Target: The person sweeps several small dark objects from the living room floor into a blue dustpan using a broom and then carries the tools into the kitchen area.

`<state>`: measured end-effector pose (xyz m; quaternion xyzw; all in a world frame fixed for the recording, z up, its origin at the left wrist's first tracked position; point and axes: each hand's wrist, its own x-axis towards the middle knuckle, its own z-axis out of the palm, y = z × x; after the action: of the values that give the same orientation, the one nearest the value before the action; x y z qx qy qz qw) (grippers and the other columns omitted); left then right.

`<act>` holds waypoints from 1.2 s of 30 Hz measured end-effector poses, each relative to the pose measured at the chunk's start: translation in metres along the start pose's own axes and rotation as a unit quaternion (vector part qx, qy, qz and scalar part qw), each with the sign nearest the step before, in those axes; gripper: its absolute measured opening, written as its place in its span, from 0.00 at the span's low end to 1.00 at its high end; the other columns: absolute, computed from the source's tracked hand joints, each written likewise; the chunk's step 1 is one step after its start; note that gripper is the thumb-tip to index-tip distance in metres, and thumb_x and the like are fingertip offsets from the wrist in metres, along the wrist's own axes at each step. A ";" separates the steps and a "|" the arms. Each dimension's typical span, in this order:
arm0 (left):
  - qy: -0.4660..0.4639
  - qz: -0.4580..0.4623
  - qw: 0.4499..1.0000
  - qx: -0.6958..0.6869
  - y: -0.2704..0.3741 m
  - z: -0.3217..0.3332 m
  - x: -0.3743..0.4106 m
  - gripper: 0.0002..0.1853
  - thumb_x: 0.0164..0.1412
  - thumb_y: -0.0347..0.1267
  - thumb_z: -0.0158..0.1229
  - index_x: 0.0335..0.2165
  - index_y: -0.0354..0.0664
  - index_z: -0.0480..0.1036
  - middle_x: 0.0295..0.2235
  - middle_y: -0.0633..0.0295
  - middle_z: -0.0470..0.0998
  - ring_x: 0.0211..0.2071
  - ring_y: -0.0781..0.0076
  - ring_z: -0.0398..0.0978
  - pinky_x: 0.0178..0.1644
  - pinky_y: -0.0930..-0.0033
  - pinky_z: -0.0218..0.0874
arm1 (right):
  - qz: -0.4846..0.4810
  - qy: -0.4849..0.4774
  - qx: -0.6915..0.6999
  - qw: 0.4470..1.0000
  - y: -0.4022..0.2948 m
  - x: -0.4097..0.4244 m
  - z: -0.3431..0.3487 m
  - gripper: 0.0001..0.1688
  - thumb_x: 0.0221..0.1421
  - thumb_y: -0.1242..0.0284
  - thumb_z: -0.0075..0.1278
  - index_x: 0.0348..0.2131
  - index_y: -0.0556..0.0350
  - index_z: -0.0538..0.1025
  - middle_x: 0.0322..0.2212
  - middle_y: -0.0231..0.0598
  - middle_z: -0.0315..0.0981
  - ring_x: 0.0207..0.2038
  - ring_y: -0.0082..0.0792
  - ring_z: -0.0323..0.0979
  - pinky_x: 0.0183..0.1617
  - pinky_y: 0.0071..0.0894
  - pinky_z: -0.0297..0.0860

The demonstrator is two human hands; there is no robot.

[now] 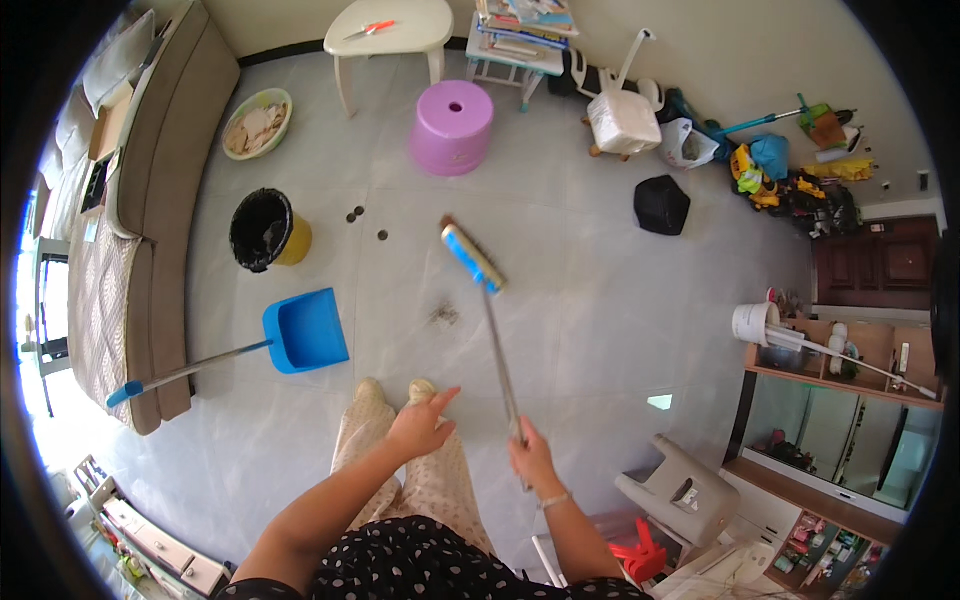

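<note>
My right hand (534, 454) grips the metal handle of a broom (472, 259), whose blue-and-tan bristle head is at the middle of the view. The head looks slightly blurred. A small pile of dark debris (444, 313) lies on the grey tiled floor, left of the handle. My left hand (424, 426) holds nothing, its fingers apart, above my feet. A blue dustpan (307, 330) rests on the floor at the left, its long handle leaning towards the sofa. Several small dark round things (383, 235) lie beyond the debris.
A bin with a black liner (296, 238) stands beside the sofa (161, 187). Farther off are a basket (286, 120), a purple plastic stool (453, 127) and a white table (390, 37). A black object (661, 205) lies at the right, and a grey plastic chair (679, 495) stands lower right.
</note>
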<state>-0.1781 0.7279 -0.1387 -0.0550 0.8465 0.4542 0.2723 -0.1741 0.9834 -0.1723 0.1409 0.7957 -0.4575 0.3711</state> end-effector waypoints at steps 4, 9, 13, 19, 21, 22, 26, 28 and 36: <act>0.112 -0.035 0.993 -0.002 -0.023 -0.035 -0.013 0.30 0.48 0.32 0.53 0.52 0.46 0.57 0.43 0.49 0.66 0.42 0.49 0.67 0.44 0.59 0.60 | -0.076 0.119 -0.152 0.978 -0.037 0.104 0.009 0.30 0.48 0.73 0.45 0.52 0.58 0.60 0.40 0.57 0.66 0.44 0.52 0.65 0.47 0.39 0.63; 0.222 -0.116 0.965 0.081 -0.110 -0.103 -0.075 0.28 0.48 0.32 0.56 0.49 0.38 0.60 0.42 0.49 0.67 0.42 0.54 0.68 0.45 0.60 0.60 | -0.078 0.177 -0.222 0.956 -0.058 0.203 0.008 0.30 0.48 0.75 0.42 0.51 0.65 0.58 0.32 0.59 0.70 0.35 0.53 0.70 0.38 0.43 0.68; 0.193 -0.275 0.938 0.084 -0.217 -0.141 -0.132 0.28 0.46 0.40 0.58 0.43 0.32 0.66 0.39 0.44 0.69 0.40 0.53 0.69 0.44 0.60 0.61 | -0.025 0.108 -0.312 0.944 -0.036 0.178 0.055 0.34 0.47 0.76 0.41 0.54 0.64 0.51 0.27 0.58 0.71 0.31 0.53 0.70 0.34 0.45 0.68; 0.218 -0.528 0.819 0.059 -0.307 -0.213 -0.172 0.38 0.43 0.45 0.59 0.47 0.28 0.61 0.48 0.38 0.61 0.50 0.47 0.60 0.53 0.58 0.54 | 0.018 0.056 -0.358 0.932 0.022 0.060 0.098 0.35 0.48 0.76 0.41 0.55 0.59 0.50 0.24 0.58 0.71 0.29 0.54 0.70 0.33 0.46 0.67; 0.407 -0.501 0.764 -0.010 -0.345 -0.219 -0.181 0.40 0.42 0.42 0.61 0.50 0.31 0.57 0.51 0.41 0.60 0.51 0.50 0.60 0.53 0.59 0.53 | 0.024 0.055 -0.356 0.932 0.029 0.024 0.123 0.36 0.47 0.76 0.42 0.56 0.58 0.50 0.23 0.58 0.70 0.29 0.54 0.70 0.33 0.46 0.67; 0.490 -0.484 0.723 -0.045 -0.357 -0.220 -0.185 0.42 0.42 0.41 0.61 0.52 0.32 0.55 0.52 0.43 0.59 0.51 0.52 0.60 0.53 0.59 0.53 | 0.030 0.056 -0.357 0.932 0.037 0.006 0.135 0.36 0.47 0.76 0.42 0.55 0.58 0.50 0.23 0.57 0.70 0.29 0.54 0.71 0.33 0.45 0.67; 0.502 -0.303 0.779 -0.223 -0.393 -0.247 -0.186 0.38 0.43 0.35 0.62 0.52 0.41 0.53 0.51 0.54 0.59 0.50 0.63 0.60 0.52 0.65 0.52 | 0.066 0.061 -0.349 0.933 0.045 -0.054 0.188 0.35 0.46 0.76 0.42 0.55 0.57 0.52 0.24 0.57 0.71 0.29 0.53 0.71 0.34 0.44 0.68; 0.413 -0.213 0.850 -0.248 -0.418 -0.265 -0.196 0.25 0.45 0.33 0.60 0.43 0.42 0.63 0.43 0.59 0.65 0.46 0.69 0.61 0.49 0.68 0.51 | 0.055 0.058 -0.345 0.935 0.042 -0.071 0.210 0.35 0.46 0.76 0.42 0.55 0.57 0.53 0.25 0.57 0.71 0.29 0.54 0.70 0.35 0.45 0.67; 0.299 -0.089 0.930 -0.193 -0.334 -0.244 -0.146 0.13 0.55 0.40 0.53 0.25 0.40 0.70 0.26 0.61 0.72 0.31 0.77 0.68 0.33 0.71 0.60 | 0.040 0.143 -0.112 0.983 0.066 -0.100 0.232 0.34 0.50 0.76 0.43 0.56 0.52 0.53 0.15 0.33 0.61 0.12 0.23 0.59 0.13 0.25 0.60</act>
<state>-0.0412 0.3160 -0.2039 -0.3152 0.7760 0.5455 0.0298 0.0389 0.8371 -0.2123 0.1945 0.8803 -0.3256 0.2851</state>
